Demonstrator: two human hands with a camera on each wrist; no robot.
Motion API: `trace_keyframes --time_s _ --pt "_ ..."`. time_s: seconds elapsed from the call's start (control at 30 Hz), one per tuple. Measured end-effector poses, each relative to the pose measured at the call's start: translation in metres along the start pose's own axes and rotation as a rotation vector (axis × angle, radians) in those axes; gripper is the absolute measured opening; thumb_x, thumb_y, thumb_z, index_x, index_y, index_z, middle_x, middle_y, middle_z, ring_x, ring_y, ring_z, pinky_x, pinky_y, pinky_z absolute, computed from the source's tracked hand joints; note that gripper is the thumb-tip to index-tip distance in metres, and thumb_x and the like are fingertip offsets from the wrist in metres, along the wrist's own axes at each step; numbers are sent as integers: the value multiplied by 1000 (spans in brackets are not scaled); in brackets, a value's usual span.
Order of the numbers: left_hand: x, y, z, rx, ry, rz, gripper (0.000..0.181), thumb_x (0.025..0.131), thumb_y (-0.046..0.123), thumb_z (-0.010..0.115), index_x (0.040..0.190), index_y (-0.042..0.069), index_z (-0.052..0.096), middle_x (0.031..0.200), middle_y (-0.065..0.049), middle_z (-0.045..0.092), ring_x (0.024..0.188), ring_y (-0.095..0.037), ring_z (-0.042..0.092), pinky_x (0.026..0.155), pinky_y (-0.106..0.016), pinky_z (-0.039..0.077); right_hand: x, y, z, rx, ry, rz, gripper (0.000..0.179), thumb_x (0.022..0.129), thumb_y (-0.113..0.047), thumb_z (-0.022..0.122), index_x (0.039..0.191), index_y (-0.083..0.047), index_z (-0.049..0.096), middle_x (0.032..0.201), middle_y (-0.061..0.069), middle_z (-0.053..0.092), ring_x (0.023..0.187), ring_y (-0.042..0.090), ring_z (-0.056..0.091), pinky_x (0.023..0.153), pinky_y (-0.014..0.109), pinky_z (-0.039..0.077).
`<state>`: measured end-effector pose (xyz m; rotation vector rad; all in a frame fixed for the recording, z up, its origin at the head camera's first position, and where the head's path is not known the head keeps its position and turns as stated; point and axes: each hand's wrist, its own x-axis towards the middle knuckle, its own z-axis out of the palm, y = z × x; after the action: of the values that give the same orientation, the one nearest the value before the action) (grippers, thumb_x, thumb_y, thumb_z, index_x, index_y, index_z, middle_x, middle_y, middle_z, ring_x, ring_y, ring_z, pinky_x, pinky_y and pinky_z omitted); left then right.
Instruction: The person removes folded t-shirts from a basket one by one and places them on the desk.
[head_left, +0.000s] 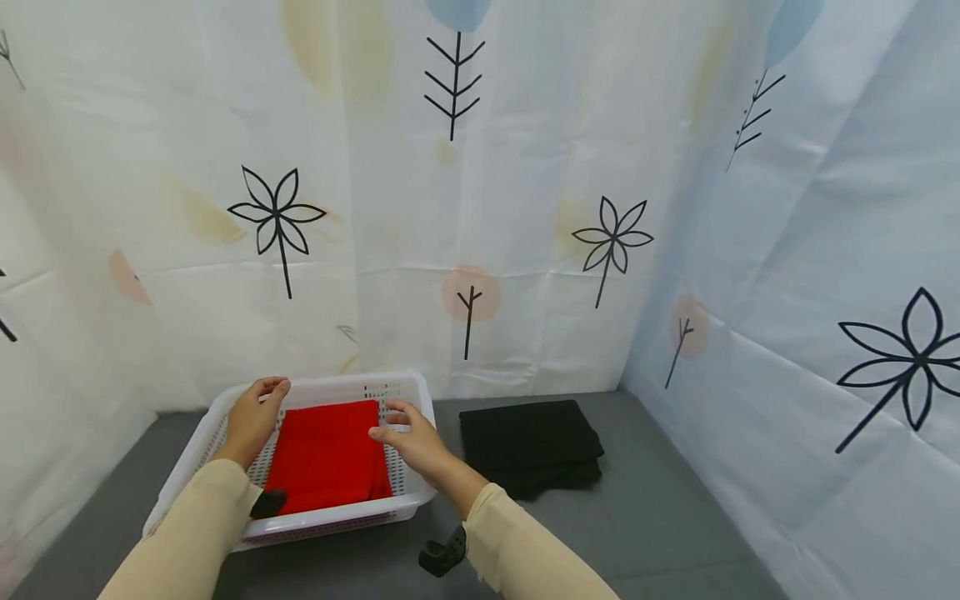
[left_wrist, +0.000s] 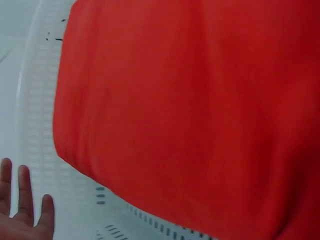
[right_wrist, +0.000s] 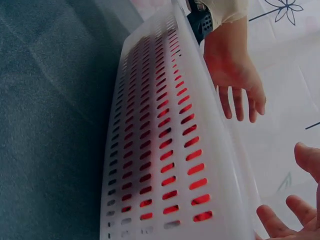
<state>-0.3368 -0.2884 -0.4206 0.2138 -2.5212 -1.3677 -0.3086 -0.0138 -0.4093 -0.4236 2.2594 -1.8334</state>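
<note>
Red cloth (head_left: 326, 458) in basket (head_left: 337, 515), between left fingers (head_left: 268, 385) and right fingers (head_left: 405, 408)

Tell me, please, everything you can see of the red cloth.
The red cloth looks like plain, soft fabric, folded into a layered, roughly rectangular bundle with rounded folds and slight creases. It lies flat inside the white slotted basket; neither the left hand nor the right hand grips it.

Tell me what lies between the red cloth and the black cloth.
The head view shows the right rim of the white basket, a strip of grey table, and the right hand.
</note>
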Motion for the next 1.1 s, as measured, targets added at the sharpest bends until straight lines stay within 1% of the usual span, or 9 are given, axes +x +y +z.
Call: trace_keyframes --time_s 0.1,0.17,0.23,0.33,0.57,0.7,0.87,0.97,1.1 --pt "-1 -7 -1 -2 -72 -32 63 104 49 33 145 1 39 145 -30 40 117 -43 49 92 -46 50 1 0 5 1 3 13 54 91 -25 70 141 -15 50 138 17 53 108 26 59 90 49 53" --pt "0 -11 0 -9 -92 -44 63 104 48 34 146 1 38 146 -31 37 120 -44 47 99 -54 45 3 1 8 0 6 19 54 91 -24 70 140 -15 50 137 16 53 106 25 60 87 48 55" --pt "1 -13 2 -9 -97 -48 61 104 47 35 145 2 38 147 -31 37 122 -44 45 102 -55 42 4 3 11 -12 3 19 54 90 -24 71 139 -15 51 136 15 54 106 24 60 87 48 55" --pt "3 -15 4 8 -100 -39 57 105 43 37 144 2 42 145 -31 39 121 -43 45 99 -53 43 6 6 16 -40 -11 20 54 89 -23 73 138 -16 52 136 14 55 106 24 59 88 47 55" --pt "4 -16 7 28 -204 -50 55 104 38 43 145 1 40 147 -33 34 129 -48 39 108 -59 36 10 13 23 -108 -21 68 59 85 -17 76 138 -12 52 136 16 54 108 28 57 86 46 56" --pt "4 -18 7 19 -252 -72 54 103 32 49 146 1 38 147 -35 32 128 -49 38 108 -61 35 11 14 25 -121 -14 126 59 82 -14 79 136 -14 54 134 16 54 108 29 56 87 47 56" --pt "5 -22 7 30 -282 -87 58 98 31 58 145 1 40 144 -35 35 121 -48 43 103 -58 42 12 14 27 -130 -16 174 60 80 -12 80 135 -14 55 130 14 57 105 28 57 87 48 56" --pt "7 -25 6 52 -310 -101 61 96 32 62 144 1 41 144 -36 35 123 -49 41 104 -61 40 13 15 27 -145 -21 190 60 80 -11 80 134 -14 56 129 14 57 104 28 56 87 47 56" --pt "8 -28 7 88 -323 -97 62 93 30 67 142 0 44 145 -38 34 125 -51 39 105 -64 36 13 17 28 -160 -26 216 60 79 -9 81 133 -13 56 126 16 59 100 27 57 84 45 58"
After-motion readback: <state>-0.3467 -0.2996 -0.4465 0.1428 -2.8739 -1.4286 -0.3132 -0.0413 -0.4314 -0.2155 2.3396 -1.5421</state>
